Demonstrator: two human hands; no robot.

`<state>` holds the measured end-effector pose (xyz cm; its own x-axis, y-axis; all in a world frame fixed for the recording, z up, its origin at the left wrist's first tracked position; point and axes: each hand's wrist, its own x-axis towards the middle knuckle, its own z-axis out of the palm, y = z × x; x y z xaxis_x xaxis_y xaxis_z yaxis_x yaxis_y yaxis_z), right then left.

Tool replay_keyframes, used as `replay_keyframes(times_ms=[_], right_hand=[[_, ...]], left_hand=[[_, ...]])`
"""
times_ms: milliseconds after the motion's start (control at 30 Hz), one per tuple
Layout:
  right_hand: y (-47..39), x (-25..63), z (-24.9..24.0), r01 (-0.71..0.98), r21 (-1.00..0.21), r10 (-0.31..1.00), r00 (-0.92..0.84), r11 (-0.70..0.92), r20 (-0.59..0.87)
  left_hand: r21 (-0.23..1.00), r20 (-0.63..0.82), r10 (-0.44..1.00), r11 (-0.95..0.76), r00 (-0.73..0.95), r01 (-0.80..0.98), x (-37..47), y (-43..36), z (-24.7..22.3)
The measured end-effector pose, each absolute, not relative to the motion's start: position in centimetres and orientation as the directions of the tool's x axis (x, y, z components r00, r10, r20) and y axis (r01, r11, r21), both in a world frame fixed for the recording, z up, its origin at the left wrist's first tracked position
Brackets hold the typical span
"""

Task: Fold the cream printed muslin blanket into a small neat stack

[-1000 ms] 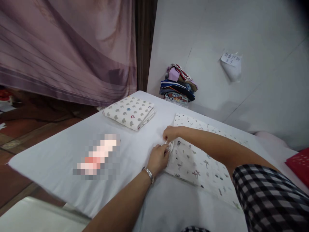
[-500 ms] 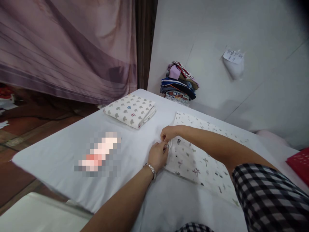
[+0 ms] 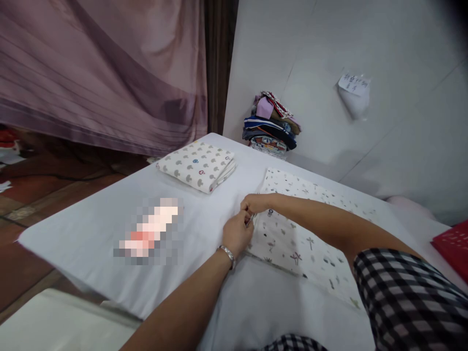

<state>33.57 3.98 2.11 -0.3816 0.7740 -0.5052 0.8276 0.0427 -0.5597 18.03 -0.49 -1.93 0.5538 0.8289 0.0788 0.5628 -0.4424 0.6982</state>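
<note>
Nearest, the left hand meets the right hand, just beyond it, at the left end of the palm-print cloth; both hands' fingers are drawn narrow, seemingly pinching its edge. The cloth lies on the white-covered table, toward the right; uneven pulling could skew or crease it. Farther left, the folded mushroom-print cloth sits apart, probably safe from snagging.

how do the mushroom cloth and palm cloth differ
The mushroom cloth is a compact folded bundle; the palm cloth lies longer and flatter. The left hand and right hand hold the palm cloth's end; the mushroom cloth lies untouched. Both are whitish, patterned and on the white table.
</note>
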Motion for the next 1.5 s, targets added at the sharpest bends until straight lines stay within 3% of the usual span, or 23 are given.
replay_keyframes(times_ms=[200,633,800,900,1200,1500], right_hand=[[4.1,34.0,2.1,0.765,-0.644,0.781,-0.403,0.002,-0.477],[4.7,35.6,2.4,0.816,-0.577,0.825,-0.354,0.042,-0.44],[5.5,40.1,3.8,0.939,-0.342,0.975,-0.102,0.029,-0.196],[5.1,42.3,3.6,0.973,-0.229,0.985,-0.032,-0.008,-0.171],[4.5,43.3,1.4,0.953,-0.049,0.951,-0.301,0.298,-0.071],[3.5,43.5,2.3,0.923,0.018,0.919,-0.38,0.384,-0.105]], left_hand=[[0.676,0.086,0.864,-0.417,0.497,0.608,18.0,-0.7,-1.8],[0.656,-0.069,0.869,-0.329,0.489,0.679,18.0,-0.6,-1.4],[0.626,-0.061,0.858,-0.365,0.51,0.689,17.9,-0.5,-1.5],[0.617,-0.047,0.846,-0.393,0.531,0.682,17.9,-0.6,-1.7],[0.561,0.02,0.752,-0.554,0.659,0.616,17.8,-1.4,-1.6],[0.538,-0.008,0.718,-0.584,0.696,0.608,17.8,-1.4,-1.4]])
